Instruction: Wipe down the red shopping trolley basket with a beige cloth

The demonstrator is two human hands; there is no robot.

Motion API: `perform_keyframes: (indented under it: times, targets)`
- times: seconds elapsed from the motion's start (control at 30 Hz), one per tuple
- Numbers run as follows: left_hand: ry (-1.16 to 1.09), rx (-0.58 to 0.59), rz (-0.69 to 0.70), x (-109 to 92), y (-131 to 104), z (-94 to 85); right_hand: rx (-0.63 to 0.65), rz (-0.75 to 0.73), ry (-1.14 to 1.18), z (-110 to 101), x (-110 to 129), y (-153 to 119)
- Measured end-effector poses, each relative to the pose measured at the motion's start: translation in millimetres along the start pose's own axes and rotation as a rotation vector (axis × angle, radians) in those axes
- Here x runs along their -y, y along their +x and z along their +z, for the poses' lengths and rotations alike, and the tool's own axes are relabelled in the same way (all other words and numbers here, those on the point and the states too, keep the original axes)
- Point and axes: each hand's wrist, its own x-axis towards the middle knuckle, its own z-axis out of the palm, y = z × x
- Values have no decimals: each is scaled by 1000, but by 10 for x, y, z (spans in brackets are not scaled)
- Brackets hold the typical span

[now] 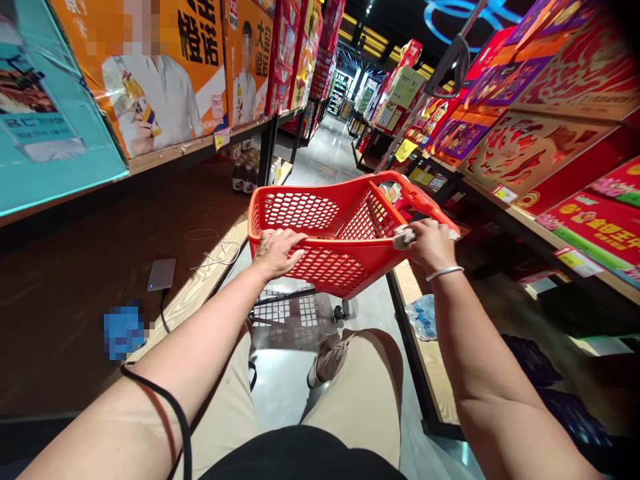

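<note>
The red basket (345, 233) stands in the aisle between the shelves, tilted. The left hand (275, 252) grips its near rim; the right hand (430, 245) presses a cloth (403, 236) onto the rim — stiff plastic, likely light, best held by that rim.

We can't see the basket (345, 233) wheels except one; the rest are hidden behind its body. The cloth (403, 236) is mostly covered by our right hand (429, 244). Left-hand (275, 252) fingertips hook over the rim, out of sight. Far aisle shelves are too small to read. The blue patch (123, 331) on the lower shelf is blurred, unidentifiable.
</note>
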Motion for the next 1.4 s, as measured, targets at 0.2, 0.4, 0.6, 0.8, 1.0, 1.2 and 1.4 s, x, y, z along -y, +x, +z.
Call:
perform_keyframes:
  times: [0.2, 0.4, 0.6, 0.8, 1.0, 1.2, 1.4]
  targets:
    - [5, 6, -19, -49, 11, 14, 66, 109, -91, 17, 379, -17]
    - [40, 31, -15, -15, 16, -5, 151, -313, 53, 226, 1223, -248]
    - [-5, 18, -9, 8, 21, 6, 95, -20, -123, -75, 241, 7]
    - [0, -17, -10, -25, 16, 45, -69, 193, -67, -85, -377, -24]
    - [-1, 24, -6, 1, 27, 22, -221, -100, 150, 871, 336, -667]
    - [-29, 88, -13, 63, 79, -35, 89, -91, 177, 1664, 637, -1326]
    - [-38, 72, -29, 82, 94, -19, -38, -153, 285, 1421, 433, -1150]
